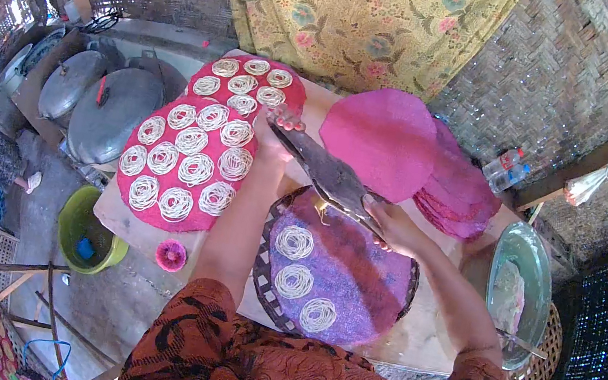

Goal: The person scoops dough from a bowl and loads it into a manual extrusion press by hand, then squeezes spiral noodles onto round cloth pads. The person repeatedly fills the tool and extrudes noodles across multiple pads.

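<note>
Both ends of a long dark implement (pixel 326 174) are held, the far-left end by the left hand (pixel 279 130) and the near-right end by the right hand (pixel 398 230). The left hand's fingers (pixel 292 122) are curled around that end, lying close together with the tips facing up. The right hand pinches its end, thumb laid along the upper face and the other fingers bent beneath, so neither hand is spread. The implement's long axis runs on a slant, from far left down to near right, above the far part of a round purple mat (pixel 372 312). A short yellowish strand (pixel 322 210) hangs below its middle. The left arm reaches nearly straight forward; the right arm bends at the elbow, its forearm angling inward from the right. Three pale noodle coils (pixel 293 281) line the mat's left side, and the mat sits on a dark-rimmed round tray (pixel 263 279) on the worktop (pixel 417 351). To the left lie red mats (pixel 157 216) covered in similar coils; beyond the implement, to the right, is a plain pink mat (pixel 380 138).
</note>
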Demonstrator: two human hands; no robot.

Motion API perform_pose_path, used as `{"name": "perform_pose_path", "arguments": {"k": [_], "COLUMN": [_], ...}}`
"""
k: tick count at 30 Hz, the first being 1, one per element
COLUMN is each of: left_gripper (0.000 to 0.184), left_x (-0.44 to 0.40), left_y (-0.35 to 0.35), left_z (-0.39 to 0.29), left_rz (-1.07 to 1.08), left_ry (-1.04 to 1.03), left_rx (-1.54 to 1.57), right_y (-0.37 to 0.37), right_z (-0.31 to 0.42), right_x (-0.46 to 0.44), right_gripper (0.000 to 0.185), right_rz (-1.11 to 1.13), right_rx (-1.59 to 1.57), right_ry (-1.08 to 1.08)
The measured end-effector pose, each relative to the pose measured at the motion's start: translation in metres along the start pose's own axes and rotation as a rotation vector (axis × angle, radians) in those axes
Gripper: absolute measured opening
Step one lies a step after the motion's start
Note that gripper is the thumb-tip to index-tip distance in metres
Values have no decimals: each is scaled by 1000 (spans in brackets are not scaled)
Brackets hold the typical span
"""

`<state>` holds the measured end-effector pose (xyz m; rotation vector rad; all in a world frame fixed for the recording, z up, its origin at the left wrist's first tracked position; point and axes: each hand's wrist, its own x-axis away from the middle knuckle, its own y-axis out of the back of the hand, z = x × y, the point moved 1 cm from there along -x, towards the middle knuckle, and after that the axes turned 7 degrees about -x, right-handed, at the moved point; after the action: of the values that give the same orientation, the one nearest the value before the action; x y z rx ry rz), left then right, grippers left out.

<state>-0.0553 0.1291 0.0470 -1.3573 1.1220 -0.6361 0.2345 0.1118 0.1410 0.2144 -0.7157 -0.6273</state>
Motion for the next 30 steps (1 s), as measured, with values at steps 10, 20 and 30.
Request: {"name": "perform_pose_path", "arguments": {"k": [10,20,30], "left_gripper": [38,38,41], "left_x": [1,10,-10], "left_y": [-11,-15,23], "left_z": [10,-4,12], "left_rz": [-49,-87,8], "left_ry": [33,-20,80], "left_rx": [84,-65,-20], "right_y": [17,0,-3], "right_z": [21,9,-45], "right_x": [29,21,-31], "right_gripper": [62,64,57], "right_rz": [-20,-39,-221], "right_rx": [-5,-13,99], "right_ry": [-64,-25,103]}}
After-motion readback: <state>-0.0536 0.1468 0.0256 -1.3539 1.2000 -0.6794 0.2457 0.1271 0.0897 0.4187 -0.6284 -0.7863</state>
